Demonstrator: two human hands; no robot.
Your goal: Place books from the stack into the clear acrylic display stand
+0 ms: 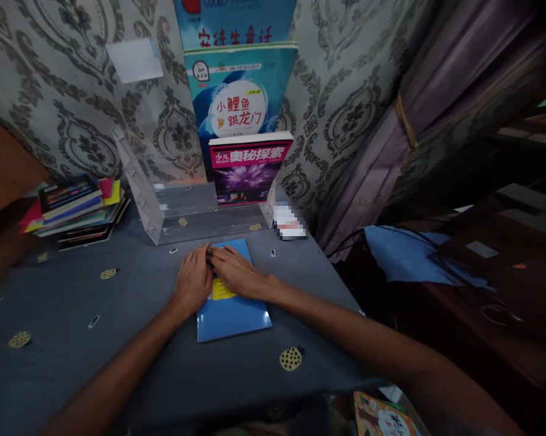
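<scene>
Far left of my hands I see a book stack (pixel 75 209). My left hand (pixel 194 283) and right hand (pixel 236 272) lie flat, unclenched, touching, pressing the blue book (pixel 234 315) beneath them; a clear stand (pixel 182 209) sits just beyond.

Book (pixel 234 315) before rack (pixel 182 212), under hands (pixel 216 275)

A clear plastic rack (pixel 164 206) stands on the counter (pixel 73 315) against the patterned wall, with three books propped upright in it. A stack of books (pixel 75 209) lies at the far left, and a purple curtain (pixel 418 121) hangs at the right.
</scene>
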